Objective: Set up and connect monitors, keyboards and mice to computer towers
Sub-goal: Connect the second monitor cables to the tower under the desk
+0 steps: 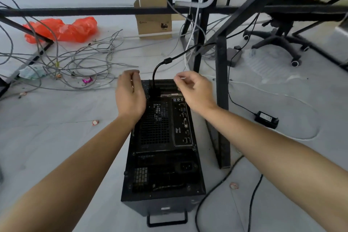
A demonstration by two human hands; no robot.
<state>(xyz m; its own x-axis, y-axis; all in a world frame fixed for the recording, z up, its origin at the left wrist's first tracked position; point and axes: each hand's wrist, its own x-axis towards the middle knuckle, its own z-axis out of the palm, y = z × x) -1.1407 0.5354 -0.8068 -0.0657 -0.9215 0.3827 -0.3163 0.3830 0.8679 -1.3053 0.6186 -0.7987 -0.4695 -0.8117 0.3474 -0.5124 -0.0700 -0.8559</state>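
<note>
A black computer tower (162,165) lies on the floor with its rear panel facing up. At the panel's far end a black cable (169,60) with a ferrite bead is plugged in by a black connector (154,91). My left hand (130,94) hovers just left of that connector with its fingers curled, and nothing shows in it. Just right of the connector, over the port panel (181,124), my right hand (194,90) has its fingers curled with thumb and forefinger close together. I see nothing held in it.
A black desk leg (222,100) stands right of the tower. Grey cables (79,62) tangle on the floor at left, near an orange plastic bag (62,29) and a cardboard box (153,22). A power adapter (266,118) and office chair base (278,41) lie right.
</note>
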